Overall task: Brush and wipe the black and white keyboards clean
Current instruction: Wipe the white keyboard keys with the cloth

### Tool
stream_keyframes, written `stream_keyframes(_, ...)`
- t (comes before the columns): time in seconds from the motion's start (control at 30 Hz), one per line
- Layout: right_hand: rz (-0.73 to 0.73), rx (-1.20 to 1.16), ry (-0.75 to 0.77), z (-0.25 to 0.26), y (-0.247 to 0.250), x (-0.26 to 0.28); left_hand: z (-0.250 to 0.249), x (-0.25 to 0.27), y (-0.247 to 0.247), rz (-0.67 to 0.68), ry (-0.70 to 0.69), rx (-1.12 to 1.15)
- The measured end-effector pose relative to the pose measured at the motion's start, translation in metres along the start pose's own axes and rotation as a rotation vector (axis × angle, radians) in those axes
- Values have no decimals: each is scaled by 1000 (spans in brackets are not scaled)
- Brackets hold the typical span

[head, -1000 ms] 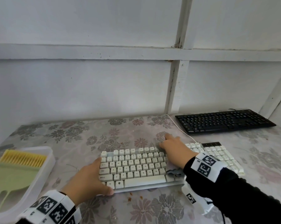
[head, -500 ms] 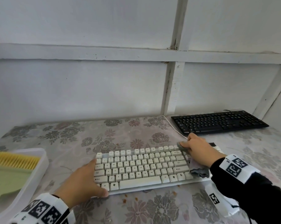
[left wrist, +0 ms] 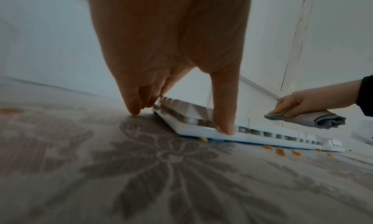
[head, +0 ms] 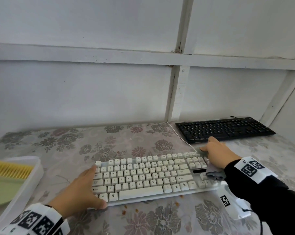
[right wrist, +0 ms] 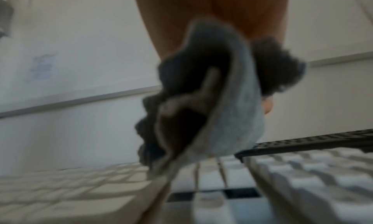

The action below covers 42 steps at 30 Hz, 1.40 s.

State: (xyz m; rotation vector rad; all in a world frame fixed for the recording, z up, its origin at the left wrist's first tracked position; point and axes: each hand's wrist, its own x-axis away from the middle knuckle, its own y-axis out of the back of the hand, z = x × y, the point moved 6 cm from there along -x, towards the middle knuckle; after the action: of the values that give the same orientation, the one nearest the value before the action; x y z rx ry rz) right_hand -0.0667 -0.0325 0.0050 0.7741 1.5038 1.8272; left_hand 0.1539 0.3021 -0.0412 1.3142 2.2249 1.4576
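The white keyboard (head: 148, 178) is lying flat on the flowered counter (head: 72, 146), near its front edge, and the black keyboard (head: 223, 131) is sitting well behind it to the right, close to the wall. The left hand (head: 79, 195) is steadying the white keyboard at its left end, fingers spread along the side edge and the thumb pressing against the front edge. The right hand (head: 216, 155) is gripping a bunched grey cloth (left wrist: 315, 118) and pressing it onto the keys at the far right end of the white keyboard. Small orange crumbs (left wrist: 280, 151) are lying on the counter just in front of the keyboard. At the left, a green brush with yellow bristles (head: 9, 172) is resting in a clear plastic tray (head: 33, 180).
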Motion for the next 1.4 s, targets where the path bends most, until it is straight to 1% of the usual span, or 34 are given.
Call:
stream_keyframes(0.07,-22,29,86,12,0,0,-2,2,2,11,9,8)
stream_keyframes(0.1,-22,-14,137,21,-1,4,-4,3,2,20,6,12)
stream_keyframes(0.17,58,-86,223,34,-10,14,-7,3,3,36,3,23)
stream_keyframes(0.23,89,-33,243,35,-18,17,-7,3,3,42,10,34)
stream_keyframes(0.3,64,-65,213,28,-14,17,-6,4,3,39,9,40)
stream_keyframes(0.37,79,-118,170,19,-14,14,-6,4,3,32,8,52)
stream_keyframes(0.43,89,-136,152,21,-15,14,-6,5,2,32,15,64)
stream_keyframes(0.47,67,-202,134,21,-13,14,-6,5,2,34,19,67)
stream_keyframes(0.53,25,-228,125,18,-11,14,-6,5,2,33,27,69)
stream_keyframes(0.73,13,-80,0,4,-2,4,-1,2,0,18,64,64)
stream_keyframes(0.8,2,-25,56,15,1,3,-2,3,0,33,67,68)
stream_keyframes(0.83,7,-9,125,25,0,5,-3,2,0,35,64,74)
stream_keyframes(0.9,53,-74,204,42,-6,14,-2,3,0,35,58,84)
stream_keyframes(0.93,79,-136,198,45,-10,19,-2,3,1,35,59,89)
stream_keyframes(1.0,86,-236,151,42,-8,28,-2,3,0,30,59,97)
stream_keyframes(1.07,77,-223,69,27,-4,27,-3,4,0,36,57,98)
stream_keyframes(1.13,93,-142,-24,6,2,24,-3,4,0,45,60,101)
stream_keyframes(1.2,71,-50,-98,-14,8,21,-3,4,-1,44,59,105)
stream_keyframes(1.23,64,-39,-99,-19,11,18,-2,4,-1,38,60,110)
stream_keyframes(1.3,49,-70,-49,-19,11,14,-1,3,-1,34,68,126)
stream_keyframes(1.4,67,-266,-35,-10,9,17,0,3,-1,41,66,150)
